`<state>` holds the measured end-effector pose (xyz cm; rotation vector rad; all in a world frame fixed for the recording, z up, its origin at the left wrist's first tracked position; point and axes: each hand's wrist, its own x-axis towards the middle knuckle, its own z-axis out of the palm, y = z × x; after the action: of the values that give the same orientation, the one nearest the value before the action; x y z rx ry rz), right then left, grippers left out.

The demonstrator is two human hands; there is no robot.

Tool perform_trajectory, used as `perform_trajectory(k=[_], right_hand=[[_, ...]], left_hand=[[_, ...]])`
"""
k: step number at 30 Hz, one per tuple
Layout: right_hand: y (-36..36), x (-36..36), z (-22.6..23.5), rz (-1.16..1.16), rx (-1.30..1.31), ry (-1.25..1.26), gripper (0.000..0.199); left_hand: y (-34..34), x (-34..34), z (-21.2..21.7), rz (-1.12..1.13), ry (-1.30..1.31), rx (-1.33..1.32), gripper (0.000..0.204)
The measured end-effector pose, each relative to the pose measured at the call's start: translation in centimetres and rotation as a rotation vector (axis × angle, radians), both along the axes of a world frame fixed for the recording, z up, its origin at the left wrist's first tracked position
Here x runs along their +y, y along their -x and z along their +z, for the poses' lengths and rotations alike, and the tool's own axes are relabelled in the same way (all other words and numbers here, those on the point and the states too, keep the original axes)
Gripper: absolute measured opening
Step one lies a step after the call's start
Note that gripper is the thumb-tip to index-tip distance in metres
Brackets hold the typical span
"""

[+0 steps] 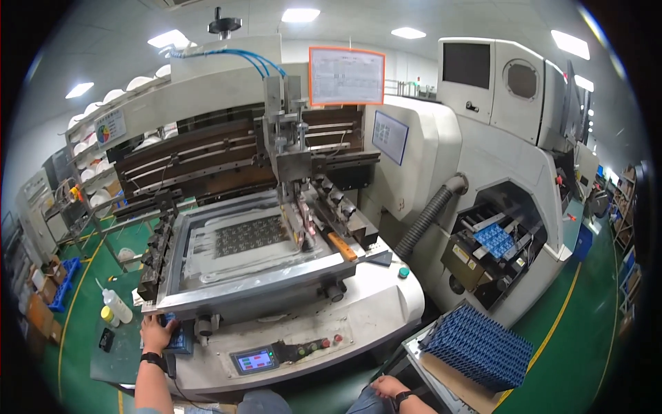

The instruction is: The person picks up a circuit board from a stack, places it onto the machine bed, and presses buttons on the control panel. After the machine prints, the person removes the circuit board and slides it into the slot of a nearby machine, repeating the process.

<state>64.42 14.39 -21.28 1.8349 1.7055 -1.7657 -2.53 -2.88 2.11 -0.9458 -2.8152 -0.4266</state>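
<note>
While the left hand [156, 334] rests on a small blue control box [181, 339] at the front left corner of the screen-printing machine [358, 310], its fingers lie spread over the box's left edge; whether they grip it or only press on it cannot be told. A dark band sits on that wrist.

The right hand [388, 386] is low at the bottom edge, near the person's lap, fingers loosely curled and holding nothing visible; it also wears a dark wrist band.

Control box sits just below the metal screen frame [255, 279], beside a black knob [204, 326]. To its right on the white front panel: a small touch display [254, 360] and a row of round buttons [318, 343].

Screen frame carries a dark patterned stencil area [249, 234]. Squeegee head [293, 172] stands over the right part of the screen, fed by blue hoses [258, 61].

Right of the person: a stack of blue trays [476, 346] on a low table. Beyond it, a large white machine [510, 159] with a grey ribbed hose [427, 217].

Left side: a white squeeze bottle [116, 304] on a green surface, racks of white rolls [96, 148] behind.
</note>
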Motion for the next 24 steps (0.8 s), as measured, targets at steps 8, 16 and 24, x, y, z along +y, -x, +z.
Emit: perform_trajectory(k=[8,16,24], right_hand=[[-0.2,0.7,0.9,-0.094,0.086,0.079,0.022],[0.0,0.8,1.8,-0.107,0.112,0.144,0.019],[-1.0,1.2,-1.5,-0.172,0.202,0.127,0.021]], left_hand=[[0.8,-3.8,1.1,0.166,-0.085,-0.096,0.060],[6.1,-5.8,-0.2,0.126,-0.484,-0.266,0.038],[4.2,-3.9,-2.2,-0.085,-1.012,0.131,0.035]])
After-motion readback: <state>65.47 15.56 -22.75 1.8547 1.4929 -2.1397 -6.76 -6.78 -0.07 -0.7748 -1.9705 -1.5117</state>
